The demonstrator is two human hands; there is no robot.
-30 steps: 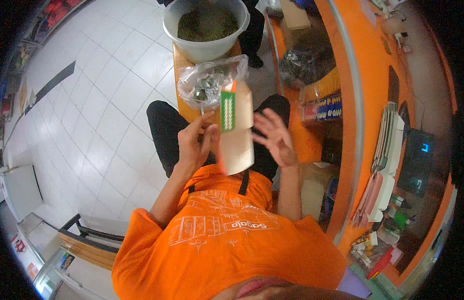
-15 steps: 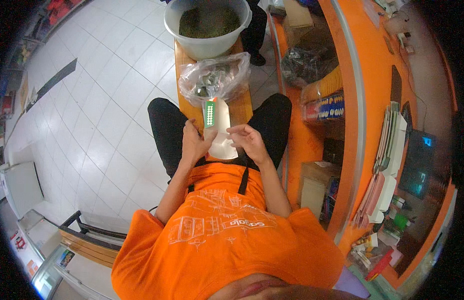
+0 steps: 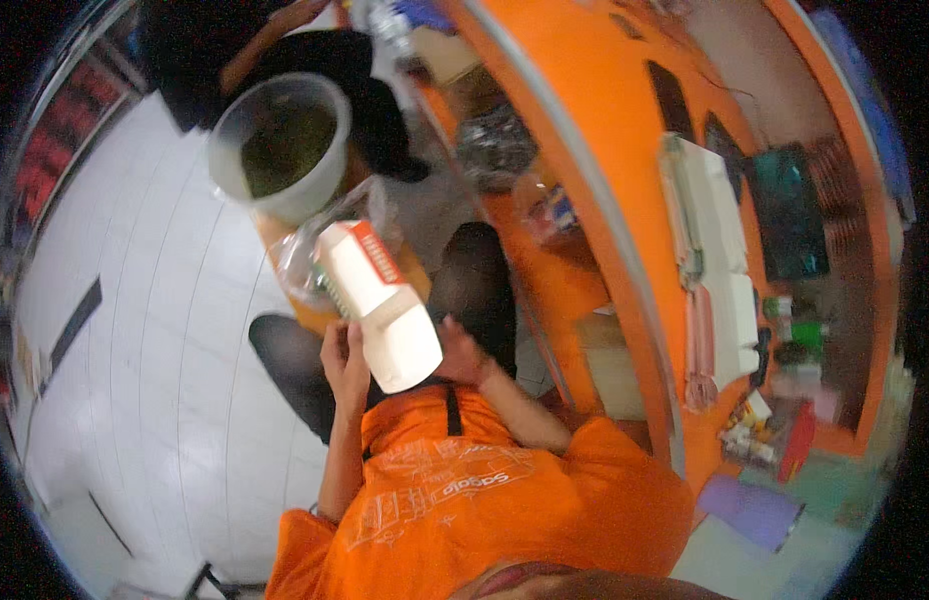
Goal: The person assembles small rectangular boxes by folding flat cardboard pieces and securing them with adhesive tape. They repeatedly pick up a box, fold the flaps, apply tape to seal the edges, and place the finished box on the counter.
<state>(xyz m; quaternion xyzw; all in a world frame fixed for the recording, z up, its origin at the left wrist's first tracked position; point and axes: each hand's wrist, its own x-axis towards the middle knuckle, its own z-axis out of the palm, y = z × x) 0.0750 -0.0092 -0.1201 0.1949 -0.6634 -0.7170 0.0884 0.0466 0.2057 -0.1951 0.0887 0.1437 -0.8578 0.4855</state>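
Note:
A folding carton (image 3: 370,270), pale inside with a red printed panel and some green on its left side, stands out over my lap. Its long end flap (image 3: 407,345) points toward me. My left hand (image 3: 347,362) grips the carton's left edge near the base of that flap. Beside the flap's right edge is my right hand (image 3: 462,355), smeared by motion; whether its fingers touch the carton cannot be made out. Under and beyond the carton lies a clear plastic bag (image 3: 303,275) on a wooden bench (image 3: 410,265).
At the bench's far end stands a large whitish tub (image 3: 225,165) with dark green loose stuff in it. Another person in dark clothes (image 3: 355,60) sits behind it. To my right runs an orange counter (image 3: 625,110) with stacked flattened cartons (image 3: 710,230) on it.
The carton has risen toward me and turned, its red panel now showing. My left hand has closed on its edge; my right hand has shifted to the flap's side. The whole view has swung.

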